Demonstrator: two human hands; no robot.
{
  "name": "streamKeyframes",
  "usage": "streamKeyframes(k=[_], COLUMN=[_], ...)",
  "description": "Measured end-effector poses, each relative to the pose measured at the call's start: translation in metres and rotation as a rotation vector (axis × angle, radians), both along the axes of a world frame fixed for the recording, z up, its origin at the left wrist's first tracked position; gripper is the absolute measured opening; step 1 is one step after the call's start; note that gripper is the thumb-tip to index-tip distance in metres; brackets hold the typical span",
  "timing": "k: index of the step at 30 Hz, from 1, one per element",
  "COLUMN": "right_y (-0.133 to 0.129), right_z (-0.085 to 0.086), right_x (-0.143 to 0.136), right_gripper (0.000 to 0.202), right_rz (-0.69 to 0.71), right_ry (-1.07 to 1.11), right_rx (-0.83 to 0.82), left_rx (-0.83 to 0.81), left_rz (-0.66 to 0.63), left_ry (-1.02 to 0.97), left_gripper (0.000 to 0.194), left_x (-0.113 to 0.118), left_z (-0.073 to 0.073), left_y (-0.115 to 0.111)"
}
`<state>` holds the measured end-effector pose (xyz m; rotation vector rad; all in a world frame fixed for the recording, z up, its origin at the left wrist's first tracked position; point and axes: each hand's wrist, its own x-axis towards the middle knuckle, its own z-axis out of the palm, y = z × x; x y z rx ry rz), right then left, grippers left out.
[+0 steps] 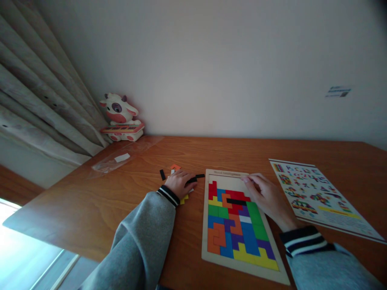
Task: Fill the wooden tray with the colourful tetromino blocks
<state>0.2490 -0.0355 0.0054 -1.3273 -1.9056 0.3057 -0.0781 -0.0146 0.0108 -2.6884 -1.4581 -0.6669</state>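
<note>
My left hand (178,183) is on the table left of the puzzle board, over a small group of loose pieces. Its fingers and thumb close on a black puzzle piece (191,180). Around it lie an orange piece (175,166), a yellow piece (184,199) and more black pieces (162,174). The wooden puzzle board (205,241) holds many coloured block pieces fitted together, with bare wood across its upper part. My right hand (264,193) rests over the board's upper right edge, fingers bent and close together; whether anything is between them is hidden.
A printed pattern sheet (320,193) lies right of the board. A clear plastic bag (105,164) with a white label is at the back left. Behind it stands a cow toy with a keyboard (122,119), beside the curtain (39,88) and against the wall.
</note>
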Motion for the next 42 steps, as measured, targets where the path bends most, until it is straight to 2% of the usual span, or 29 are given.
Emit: streamKeyframes(k=[7, 18, 27, 32, 36, 42], right_y=[0.0, -0.001, -0.002, -0.001, 0.0, 0.001], right_z=[-0.001, 0.001, 0.0, 0.0, -0.001, -0.003], right_x=[0.0, 0.0, -0.001, -0.002, -0.001, 0.0], right_gripper=[0.031, 0.029, 0.029, 0.03, 0.03, 0.029], right_rz=[0.002, 0.013, 0.011, 0.017, 0.028, 0.037], right_ry=[-0.011, -0.014, -0.003, -0.006, -0.02, -0.001], right_rx=[-0.015, -0.001, -0.006, -0.021, -0.015, -0.016], left_rx=[-0.048, 0.009, -0.021, 0.006, 0.004, -0.043], left_rz=[0.014, 0.0, 0.042, 0.027, -0.01, 0.013], left_ry=[0.02, 0.017, -0.211, -0.203, -0.171, -0.093], left_gripper=[0.019, 0.02, 0.021, 0.014, 0.017, 0.021], left_x=[0.0, 0.0, 0.007, 0.007, 0.007, 0.008], left_z=[0.0, -0.002, -0.009, -0.011, -0.011, -0.007], left_y=[0.003, 0.002, 0.001, 0.001, 0.002, 0.0])
